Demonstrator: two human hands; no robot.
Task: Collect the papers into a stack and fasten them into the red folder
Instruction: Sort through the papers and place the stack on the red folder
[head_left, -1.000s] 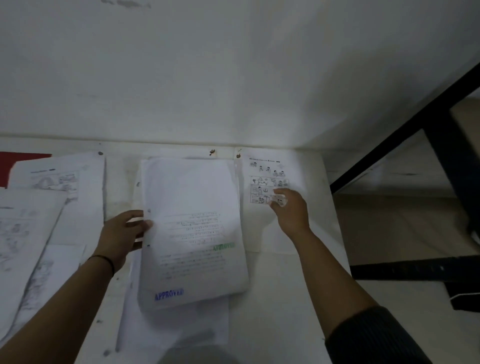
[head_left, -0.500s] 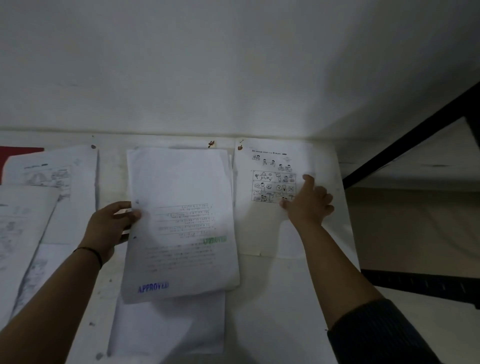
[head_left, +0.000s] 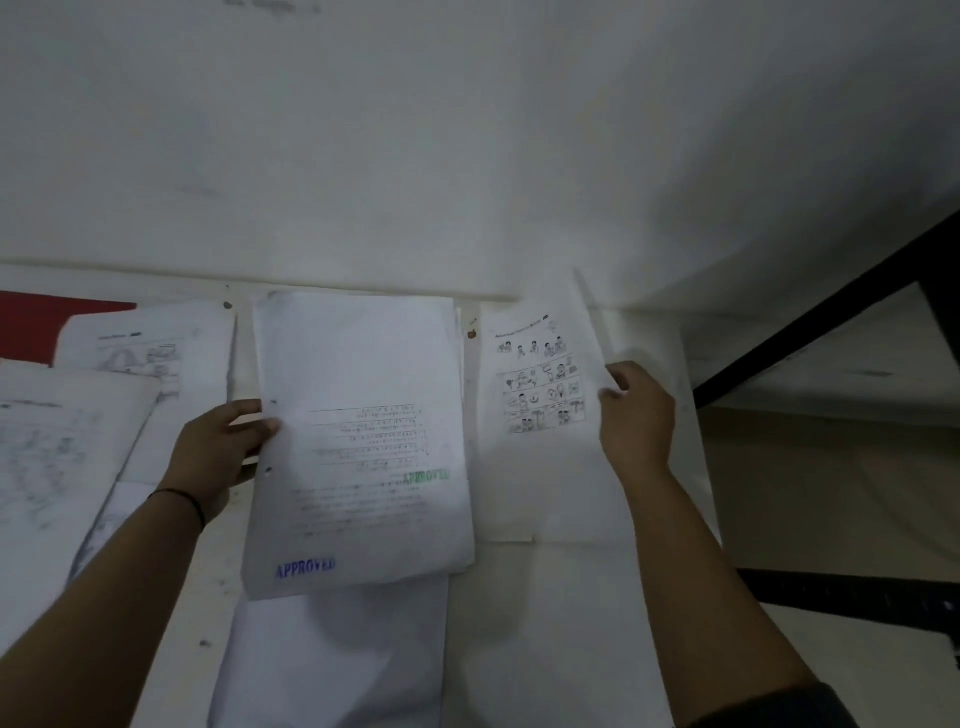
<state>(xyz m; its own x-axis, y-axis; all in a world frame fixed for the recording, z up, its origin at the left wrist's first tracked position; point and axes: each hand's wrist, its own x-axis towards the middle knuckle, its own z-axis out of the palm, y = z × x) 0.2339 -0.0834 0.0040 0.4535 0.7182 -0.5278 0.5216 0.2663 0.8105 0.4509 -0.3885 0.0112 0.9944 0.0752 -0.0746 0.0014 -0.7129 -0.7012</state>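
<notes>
Fingers (head_left: 244, 426) of the left hand (head_left: 215, 457) pinch the thin white paper stack (head_left: 358, 441) stamped "APPROVED", while beside it the right hand (head_left: 636, 415) grips a cartoon-printed sheet (head_left: 540, 395).

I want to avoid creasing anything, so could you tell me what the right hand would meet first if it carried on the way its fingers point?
Probably only the picture sheet that the right hand already grips by its right edge.

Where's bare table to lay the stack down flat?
Bare table lies in front of the picture worksheet, right of the stack that the left hand holds. Left side is crowded with overlapping sheets and the red folder.
</notes>
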